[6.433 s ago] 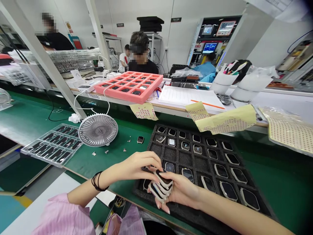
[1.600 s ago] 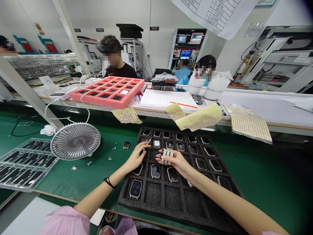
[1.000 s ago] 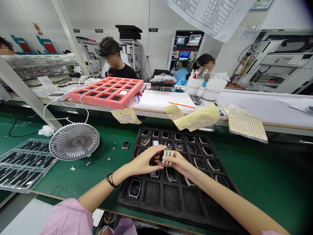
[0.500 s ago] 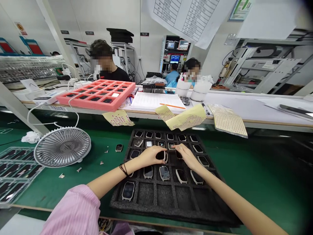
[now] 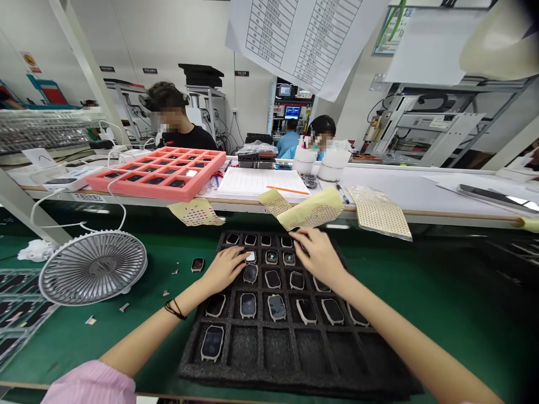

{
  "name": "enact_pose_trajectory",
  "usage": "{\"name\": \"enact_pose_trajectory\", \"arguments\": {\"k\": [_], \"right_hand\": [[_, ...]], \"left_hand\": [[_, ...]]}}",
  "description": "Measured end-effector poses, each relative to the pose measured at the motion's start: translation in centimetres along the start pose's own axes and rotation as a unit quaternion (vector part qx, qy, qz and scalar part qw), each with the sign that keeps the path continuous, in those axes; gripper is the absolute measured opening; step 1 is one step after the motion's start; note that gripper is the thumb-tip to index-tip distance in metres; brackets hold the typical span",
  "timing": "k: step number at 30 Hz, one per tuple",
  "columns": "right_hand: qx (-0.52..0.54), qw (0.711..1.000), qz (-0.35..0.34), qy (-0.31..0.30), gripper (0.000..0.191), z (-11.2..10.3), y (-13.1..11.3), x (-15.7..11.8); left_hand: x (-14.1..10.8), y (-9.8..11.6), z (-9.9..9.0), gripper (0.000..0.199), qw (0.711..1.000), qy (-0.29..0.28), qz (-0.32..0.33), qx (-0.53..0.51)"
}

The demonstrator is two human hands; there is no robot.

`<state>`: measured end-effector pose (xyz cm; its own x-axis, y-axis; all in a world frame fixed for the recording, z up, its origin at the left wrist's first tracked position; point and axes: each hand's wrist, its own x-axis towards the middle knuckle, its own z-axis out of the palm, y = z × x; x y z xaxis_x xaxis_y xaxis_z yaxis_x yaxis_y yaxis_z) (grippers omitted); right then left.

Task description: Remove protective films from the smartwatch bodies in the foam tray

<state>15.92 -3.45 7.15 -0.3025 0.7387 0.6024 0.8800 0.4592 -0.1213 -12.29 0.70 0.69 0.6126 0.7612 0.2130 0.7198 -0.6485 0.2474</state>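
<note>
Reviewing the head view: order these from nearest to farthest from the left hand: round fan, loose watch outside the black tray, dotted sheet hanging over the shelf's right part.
From the left hand:
1. Loose watch, just left of the hand on the green bench.
2. Round fan, farther left.
3. Dotted sheet, far right at the shelf edge.

The hanging sheet point(image 5: 301, 42) lists 49 and 50.

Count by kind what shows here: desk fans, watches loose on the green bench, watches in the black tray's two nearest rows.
Desk fan: 1
Loose watch: 1
Nearest-row watch in the black tray: 1
Second-row watches: 6, the rightmost partly behind the right forearm
Total: 9
</note>
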Motion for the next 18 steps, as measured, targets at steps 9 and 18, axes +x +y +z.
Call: {"name": "enact_pose_trajectory", "arguments": {"k": [9,18], "right_hand": [[-0.100,0.982,0.090,-0.132,0.035,-3.1,5.0,14.5],[-0.167,0.956,0.096,-0.223,0.020,-0.1,6.5,16.9]], "left_hand": [[1.4,0.1,0.1,0.044,0.967,-0.003,-0.189,0.171],[2.3,-0.1,-0.7,0.037,0.973,-0.032,-0.173,0.153]]}}
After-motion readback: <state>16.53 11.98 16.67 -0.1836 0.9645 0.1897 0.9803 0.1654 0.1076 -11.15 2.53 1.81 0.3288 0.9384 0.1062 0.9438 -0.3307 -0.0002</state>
